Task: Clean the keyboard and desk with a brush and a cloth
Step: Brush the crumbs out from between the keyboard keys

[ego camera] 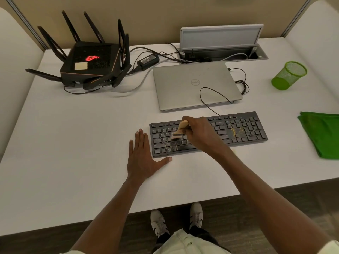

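While the left hand point(142, 158) lies flat and released on the worktop point(73, 143), thumb at the keyboard's point(238, 129) near-left corner, the right hand point(199, 132) has its grip clenched round the brush point(180, 130), bristles on the left keys. Yellowish debris sits near the number pad. The green cloth point(322, 133) lies folded at the right edge.

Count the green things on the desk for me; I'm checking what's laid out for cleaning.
2. A green mesh cup lies tipped on its side at the far right of the desk; a folded green cloth lies right of the keyboard, partly cut off by the frame edge.
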A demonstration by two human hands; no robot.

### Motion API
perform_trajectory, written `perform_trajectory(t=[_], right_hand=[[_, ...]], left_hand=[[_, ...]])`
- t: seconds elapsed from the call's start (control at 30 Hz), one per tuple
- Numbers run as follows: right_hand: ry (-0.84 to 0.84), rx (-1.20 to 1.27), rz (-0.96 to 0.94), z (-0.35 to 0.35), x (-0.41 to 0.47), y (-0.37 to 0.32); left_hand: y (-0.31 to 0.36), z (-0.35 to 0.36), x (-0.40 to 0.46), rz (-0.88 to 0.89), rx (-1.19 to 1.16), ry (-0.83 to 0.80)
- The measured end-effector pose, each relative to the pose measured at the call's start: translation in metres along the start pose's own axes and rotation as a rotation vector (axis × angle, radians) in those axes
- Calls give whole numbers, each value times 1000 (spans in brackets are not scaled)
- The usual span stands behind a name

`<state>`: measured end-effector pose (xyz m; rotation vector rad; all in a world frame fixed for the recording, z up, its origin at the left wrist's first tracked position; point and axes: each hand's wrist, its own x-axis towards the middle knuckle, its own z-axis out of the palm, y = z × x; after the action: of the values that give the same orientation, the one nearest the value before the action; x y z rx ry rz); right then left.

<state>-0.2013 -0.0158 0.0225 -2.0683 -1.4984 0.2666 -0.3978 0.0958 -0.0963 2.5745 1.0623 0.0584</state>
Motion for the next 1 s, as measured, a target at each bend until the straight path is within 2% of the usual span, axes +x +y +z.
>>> perform_trajectory(t=[0.23, 0.43, 0.63, 0.8, 1.0], right_hand=[[-79, -8, 3, -2, -8, 6], [88, -34, 44, -12, -4, 19], [-16, -65, 36, -22, -19, 34], [115, -10, 89, -33, -19, 48], [0, -86, 54, -39, -33, 56]], left_hand=[[1, -2, -1, -4, 6, -6], [1, -1, 0, 0, 9, -2], [2, -3, -1, -9, -3, -5], [3, -3, -1, 0, -6, 12], [4, -3, -2, -3, -11, 20]])
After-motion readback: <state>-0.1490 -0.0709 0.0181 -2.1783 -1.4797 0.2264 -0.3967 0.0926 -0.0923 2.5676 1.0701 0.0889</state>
